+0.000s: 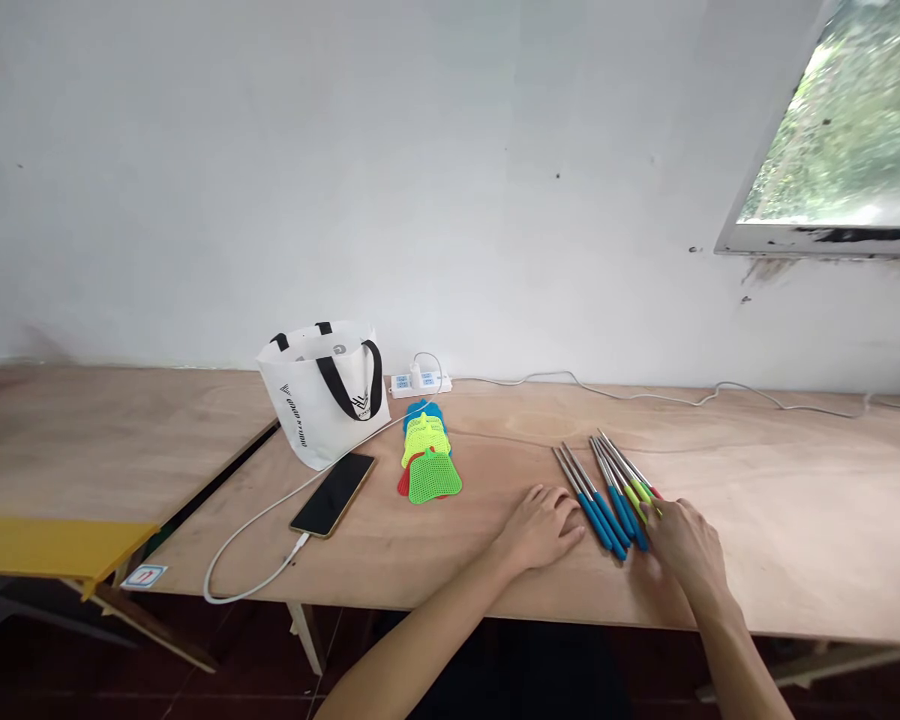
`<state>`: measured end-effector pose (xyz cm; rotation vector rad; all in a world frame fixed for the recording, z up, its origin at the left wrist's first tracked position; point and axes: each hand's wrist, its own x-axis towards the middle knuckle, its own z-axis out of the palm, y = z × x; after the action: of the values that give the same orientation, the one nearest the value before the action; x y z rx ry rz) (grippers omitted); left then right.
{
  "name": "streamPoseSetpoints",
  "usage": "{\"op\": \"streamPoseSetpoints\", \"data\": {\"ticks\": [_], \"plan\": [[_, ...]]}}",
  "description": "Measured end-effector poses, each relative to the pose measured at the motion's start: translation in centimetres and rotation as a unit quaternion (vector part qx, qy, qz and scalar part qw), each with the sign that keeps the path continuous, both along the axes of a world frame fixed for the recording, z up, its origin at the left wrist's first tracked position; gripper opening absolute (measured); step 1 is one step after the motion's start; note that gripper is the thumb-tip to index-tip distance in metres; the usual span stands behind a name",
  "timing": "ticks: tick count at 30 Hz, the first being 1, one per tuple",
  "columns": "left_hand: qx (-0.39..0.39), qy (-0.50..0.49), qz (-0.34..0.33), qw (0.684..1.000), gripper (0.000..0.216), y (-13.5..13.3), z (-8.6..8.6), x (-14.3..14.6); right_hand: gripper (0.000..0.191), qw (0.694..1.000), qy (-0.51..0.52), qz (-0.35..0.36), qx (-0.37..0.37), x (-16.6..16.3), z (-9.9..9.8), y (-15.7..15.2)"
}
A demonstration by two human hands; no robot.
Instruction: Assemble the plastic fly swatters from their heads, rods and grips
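Several metal rods with blue, green and red grips [607,485] lie side by side on the plywood table [795,520]. My left hand [541,528] lies flat on the table just left of the blue grips, fingers stretched toward them. My right hand [686,548] rests at the right side of the bundle, its fingertips touching the green and red grips; its fingers are slightly curled and nothing is lifted. A stack of mesh swatter heads in blue, yellow, green and red [427,450] lies further left.
A white tote bag with black handles [322,392] stands at the back left. A phone [333,494] lies on a white charging cable running to a power strip [420,381] by the wall. A second table with a yellow board [52,545] adjoins on the left.
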<state>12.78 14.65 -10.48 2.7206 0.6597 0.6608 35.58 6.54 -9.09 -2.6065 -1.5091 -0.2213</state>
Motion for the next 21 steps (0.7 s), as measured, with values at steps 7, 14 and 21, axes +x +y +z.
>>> {"op": "streamPoseSetpoints", "data": {"ticks": [7, 14, 21], "plan": [[0.002, -0.004, 0.003, 1.0, 0.034, -0.1, 0.2, 0.0, 0.046, 1.0, 0.025, 0.013, -0.013, 0.0, -0.1, -0.2], [0.005, 0.002, 0.002, 1.0, 0.035, 0.0, 0.2, -0.1, 0.043, 0.998, 0.044, 0.027, 0.023, -0.9, 1.0, -0.2], [-0.009, -0.007, 0.003, 1.0, 0.03, -0.2, 0.2, -0.1, 0.035, 0.99, 0.062, 0.124, 0.036, -4.0, 1.0, 0.6]]}}
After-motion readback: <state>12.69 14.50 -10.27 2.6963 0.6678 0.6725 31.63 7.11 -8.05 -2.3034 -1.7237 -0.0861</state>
